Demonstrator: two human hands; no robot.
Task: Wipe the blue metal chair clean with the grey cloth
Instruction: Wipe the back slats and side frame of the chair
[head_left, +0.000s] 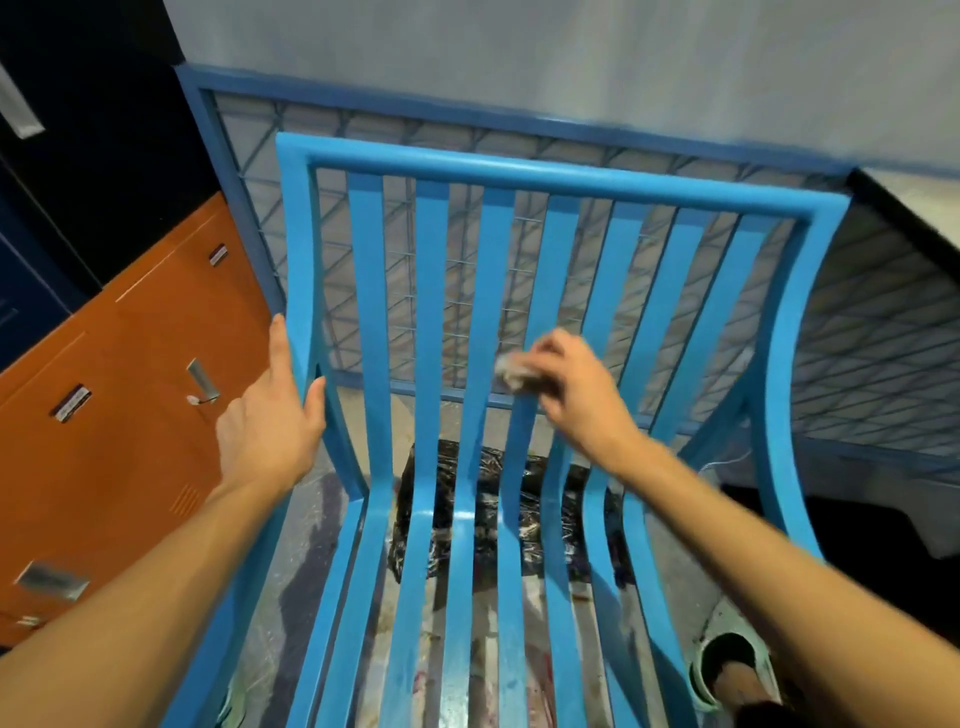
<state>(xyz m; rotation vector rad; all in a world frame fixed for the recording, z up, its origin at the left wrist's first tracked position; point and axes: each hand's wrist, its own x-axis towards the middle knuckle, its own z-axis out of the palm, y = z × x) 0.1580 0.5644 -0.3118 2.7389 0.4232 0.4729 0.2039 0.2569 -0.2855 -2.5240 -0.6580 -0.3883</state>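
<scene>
blurred right hand (571, 389), fingers seemingly round grey cloth (511, 370) on blue chair (519, 174); left hand (270, 415) fingers straight

No legible text. Small label stickers (70, 402) on orange locker doors (135, 452), one more higher up (218, 254); print too blurred and small to read.

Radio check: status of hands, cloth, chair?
Left hand open against blue metal slatted chair, left upright. Right hand pinching small grey cloth on a back slat. Nothing blocking.
</scene>
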